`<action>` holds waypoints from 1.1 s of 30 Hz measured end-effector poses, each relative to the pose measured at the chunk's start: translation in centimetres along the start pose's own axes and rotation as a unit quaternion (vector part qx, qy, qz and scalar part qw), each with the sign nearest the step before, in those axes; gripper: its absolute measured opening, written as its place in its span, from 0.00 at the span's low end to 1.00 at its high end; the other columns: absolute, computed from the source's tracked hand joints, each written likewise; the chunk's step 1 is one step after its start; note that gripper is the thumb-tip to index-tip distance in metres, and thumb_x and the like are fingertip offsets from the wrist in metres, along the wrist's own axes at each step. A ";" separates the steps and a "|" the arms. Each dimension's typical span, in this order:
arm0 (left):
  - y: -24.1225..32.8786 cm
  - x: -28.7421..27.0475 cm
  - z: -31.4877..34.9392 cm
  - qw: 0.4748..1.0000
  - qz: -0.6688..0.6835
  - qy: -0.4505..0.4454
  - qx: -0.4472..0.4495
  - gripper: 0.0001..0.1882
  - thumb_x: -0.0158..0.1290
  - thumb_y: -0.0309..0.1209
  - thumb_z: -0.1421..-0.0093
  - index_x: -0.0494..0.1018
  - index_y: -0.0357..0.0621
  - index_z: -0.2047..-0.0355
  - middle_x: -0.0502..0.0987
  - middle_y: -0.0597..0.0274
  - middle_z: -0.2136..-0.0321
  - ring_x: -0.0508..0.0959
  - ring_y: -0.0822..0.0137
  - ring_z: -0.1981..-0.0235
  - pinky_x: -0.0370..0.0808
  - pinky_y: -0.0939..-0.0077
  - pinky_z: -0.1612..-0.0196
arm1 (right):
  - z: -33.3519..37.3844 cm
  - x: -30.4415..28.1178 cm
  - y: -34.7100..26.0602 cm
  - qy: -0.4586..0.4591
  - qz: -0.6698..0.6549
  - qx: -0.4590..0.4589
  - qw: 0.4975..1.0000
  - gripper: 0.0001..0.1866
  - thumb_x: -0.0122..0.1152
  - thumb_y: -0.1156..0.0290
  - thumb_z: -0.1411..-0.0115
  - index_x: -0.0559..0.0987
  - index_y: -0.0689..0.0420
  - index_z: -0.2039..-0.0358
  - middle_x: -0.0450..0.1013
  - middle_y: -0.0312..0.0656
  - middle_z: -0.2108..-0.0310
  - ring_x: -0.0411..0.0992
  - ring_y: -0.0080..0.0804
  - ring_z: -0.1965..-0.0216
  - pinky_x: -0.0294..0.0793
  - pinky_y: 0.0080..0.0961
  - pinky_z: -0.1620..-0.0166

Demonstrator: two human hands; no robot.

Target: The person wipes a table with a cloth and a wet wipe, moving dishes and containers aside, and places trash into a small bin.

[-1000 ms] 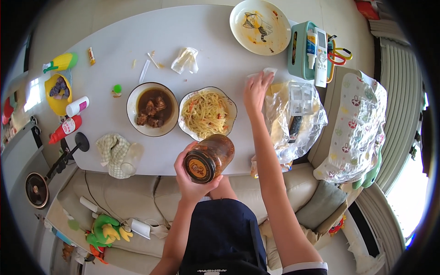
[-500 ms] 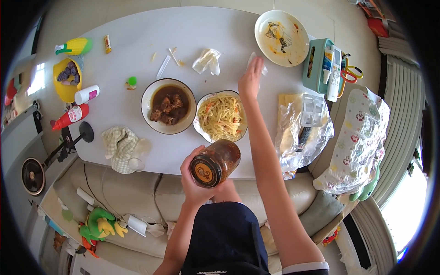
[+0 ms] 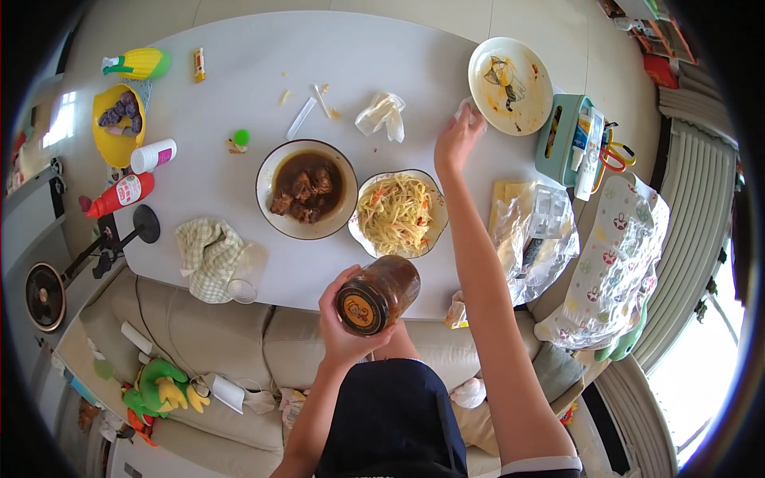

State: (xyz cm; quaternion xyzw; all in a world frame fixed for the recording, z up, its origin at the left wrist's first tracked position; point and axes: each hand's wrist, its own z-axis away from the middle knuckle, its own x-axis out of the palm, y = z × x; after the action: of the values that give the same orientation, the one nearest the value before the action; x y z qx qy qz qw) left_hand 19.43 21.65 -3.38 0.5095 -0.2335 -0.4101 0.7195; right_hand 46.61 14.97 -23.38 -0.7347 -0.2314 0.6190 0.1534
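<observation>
My left hand [image 3: 343,327] is wrapped round a glass jar [image 3: 392,288] of dark reddish-brown contents, tilted with its black lid [image 3: 361,309] toward me. My right arm reaches across the table, and my right hand [image 3: 456,145] closes its fingers on a white tissue [image 3: 465,104], partly hidden by them. Right beside those fingers is a stained white plate [image 3: 532,70] with a cat drawing. Between my arms and beyond the jar stand a dish of shredded vegetables [image 3: 396,213] and a bowl of meat in brown sauce [image 3: 309,188].
A crumpled tissue [image 3: 382,114] and food scraps lie beyond the bowls. At right are a green organizer [image 3: 562,135] and a plastic bag [image 3: 550,207]. A checked cloth [image 3: 209,253] and clear cup [image 3: 247,275] sit near left; a yellow bowl [image 3: 119,151] and red bottle [image 3: 123,193] farther left.
The view has shifted slightly. My right hand's fingers, straighter before, are now more curled on the tissue and nearer the plate's edge. My left hand still holds the jar.
</observation>
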 end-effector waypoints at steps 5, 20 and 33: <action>-1.2 0.0 1.0 0.999 -0.005 -0.016 0.050 0.47 0.66 0.31 0.68 0.49 0.42 0.50 0.59 0.43 0.50 0.63 0.54 0.49 0.61 0.62 0.47 | -0.6 3.2 -4.2 -0.078 -0.041 -0.041 0.995 0.17 0.48 0.84 0.52 0.71 0.62 0.59 0.62 0.45 0.52 0.62 0.52 0.58 0.65 0.36 0.53; -1.8 -1.1 1.3 0.998 0.022 -0.056 0.022 0.46 0.65 0.27 0.69 0.50 0.42 0.50 0.60 0.43 0.51 0.64 0.55 0.49 0.63 0.63 0.47 | -0.5 -5.7 -3.1 -0.061 -0.170 0.089 0.979 0.08 0.53 0.76 0.48 0.77 0.58 0.66 0.74 0.44 0.71 0.72 0.30 0.73 0.70 0.22 0.65; -2.1 -1.4 1.7 0.997 0.019 -0.068 0.021 0.46 0.66 0.28 0.69 0.52 0.41 0.50 0.61 0.45 0.51 0.65 0.55 0.49 0.64 0.64 0.47 | 5.3 1.3 -6.0 -0.184 -0.125 0.028 0.975 0.12 0.56 0.82 0.58 0.70 0.61 0.70 0.68 0.48 0.67 0.68 0.48 0.67 0.69 0.35 0.64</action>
State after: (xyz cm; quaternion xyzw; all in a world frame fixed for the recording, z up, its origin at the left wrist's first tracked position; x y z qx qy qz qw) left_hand 16.64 21.57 -4.62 0.4909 -0.2999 -0.4247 0.6991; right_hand 40.67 20.44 -22.37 -0.5689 -0.3281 0.7257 0.2049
